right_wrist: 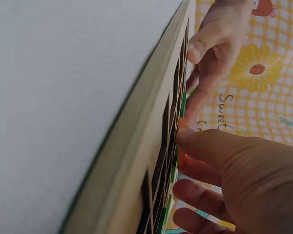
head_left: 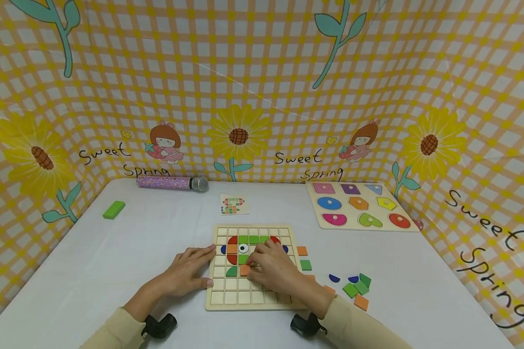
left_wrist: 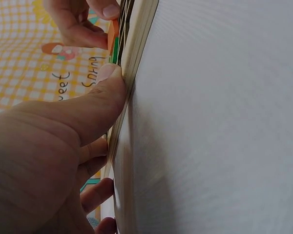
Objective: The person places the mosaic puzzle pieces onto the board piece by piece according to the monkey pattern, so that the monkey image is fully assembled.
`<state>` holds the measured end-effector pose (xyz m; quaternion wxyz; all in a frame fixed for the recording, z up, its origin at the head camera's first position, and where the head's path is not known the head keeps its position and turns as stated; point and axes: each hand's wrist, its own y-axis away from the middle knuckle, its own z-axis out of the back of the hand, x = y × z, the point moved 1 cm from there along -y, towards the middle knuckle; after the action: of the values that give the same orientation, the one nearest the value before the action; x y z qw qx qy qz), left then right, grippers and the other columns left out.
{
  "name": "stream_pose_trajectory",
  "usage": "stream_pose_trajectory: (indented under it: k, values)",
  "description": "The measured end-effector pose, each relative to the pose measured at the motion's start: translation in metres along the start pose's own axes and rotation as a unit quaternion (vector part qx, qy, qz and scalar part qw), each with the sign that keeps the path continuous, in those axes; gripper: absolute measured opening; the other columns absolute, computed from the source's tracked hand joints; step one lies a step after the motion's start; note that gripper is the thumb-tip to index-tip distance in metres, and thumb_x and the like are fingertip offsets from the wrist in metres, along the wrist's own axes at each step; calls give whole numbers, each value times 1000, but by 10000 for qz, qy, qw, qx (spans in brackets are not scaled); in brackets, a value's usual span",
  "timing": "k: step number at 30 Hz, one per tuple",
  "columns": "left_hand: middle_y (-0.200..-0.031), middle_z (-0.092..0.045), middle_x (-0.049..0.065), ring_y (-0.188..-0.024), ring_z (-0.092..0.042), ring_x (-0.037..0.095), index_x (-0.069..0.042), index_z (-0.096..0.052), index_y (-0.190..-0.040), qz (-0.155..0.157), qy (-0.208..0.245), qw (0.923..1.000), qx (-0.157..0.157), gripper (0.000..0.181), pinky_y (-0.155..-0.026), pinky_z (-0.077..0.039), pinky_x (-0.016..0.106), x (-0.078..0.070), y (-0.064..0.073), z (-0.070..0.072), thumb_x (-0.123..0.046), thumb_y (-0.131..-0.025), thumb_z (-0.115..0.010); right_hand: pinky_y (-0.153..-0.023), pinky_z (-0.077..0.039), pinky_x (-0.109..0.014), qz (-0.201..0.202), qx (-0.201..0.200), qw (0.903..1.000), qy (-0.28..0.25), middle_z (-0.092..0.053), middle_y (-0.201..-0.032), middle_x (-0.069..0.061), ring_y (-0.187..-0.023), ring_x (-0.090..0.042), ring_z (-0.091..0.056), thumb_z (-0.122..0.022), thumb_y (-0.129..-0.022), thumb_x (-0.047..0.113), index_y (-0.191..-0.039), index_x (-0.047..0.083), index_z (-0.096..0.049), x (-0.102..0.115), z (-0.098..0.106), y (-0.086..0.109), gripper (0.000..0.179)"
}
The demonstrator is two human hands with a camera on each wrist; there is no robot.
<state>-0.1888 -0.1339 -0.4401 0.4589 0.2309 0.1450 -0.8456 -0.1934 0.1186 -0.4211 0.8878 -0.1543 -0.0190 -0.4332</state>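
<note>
A wooden grid board (head_left: 253,307) lies in front of me in the head view. My left hand (head_left: 184,272) rests along its left edge, thumb on the frame (left_wrist: 118,107) and fingers spread beside it. With thumb and fingertips, my right hand (head_left: 276,267) pinches an orange square tile (head_left: 244,270) at the grid, next to a green quarter-round tile (head_left: 232,272). Above these, red, green, orange and blue tiles and a round eye piece (head_left: 243,248) fill some cells. The right hand covers part of the grid. In the right wrist view the orange tile (right_wrist: 181,159) shows under the thumb.
Loose tiles, such as an orange square (head_left: 361,302) and a green square (head_left: 305,265), lie right of the board. Behind it are a pattern card (head_left: 244,211), a glittery microphone (head_left: 168,183) and a shape puzzle (head_left: 345,190). A green block (head_left: 114,210) lies far left.
</note>
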Motion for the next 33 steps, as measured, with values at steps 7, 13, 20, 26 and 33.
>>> stream_pose_trajectory:
  k: [7,13,20,26,33]
  values:
    - [-155,-29,10,-135,-30,35,-4,-36,-145,15,48,10000,4,74,-102,-24,58,0,1,0,-37,-85,-66,-70,-30,-24,119,-85,9998,151,-59,-86,7,-81,-10,-39,-76,-77,37,-89,22,-73,2,-2,-2,20]
    - [-155,-29,10,-135,-30,35,-4,-36,-145,47,48,10000,21,74,-102,-24,58,1,0,0,-37,-86,-66,-69,-30,-24,134,-93,9997,184,-60,-87,8,-81,-10,-40,-76,-76,37,-90,23,-73,2,-2,-2,20]
    - [-155,-29,11,-134,-31,36,-4,-36,-145,-46,80,10000,-18,74,-101,-25,58,1,1,-1,-38,-86,-66,-71,-32,-25,83,-21,9999,92,-61,-89,6,-83,-11,-41,-76,-77,37,-91,22,-73,2,0,-1,21]
    - [-155,-29,12,-133,-31,36,-3,-36,-144,-104,84,9999,-89,75,-101,-25,58,1,1,-2,-39,-85,-65,-81,-41,-37,-77,-252,9995,-156,-62,-89,4,-90,-17,-49,-78,-76,30,-92,18,-74,-6,10,4,21]
    - [-155,-30,11,-133,-32,35,-5,-36,-145,-79,-8,9999,-83,75,-101,-26,57,0,1,0,-39,-85,-65,-74,-35,-29,-296,-459,9984,-116,-61,-90,3,-84,-11,-43,-80,-73,30,-95,17,-74,-34,25,18,27]
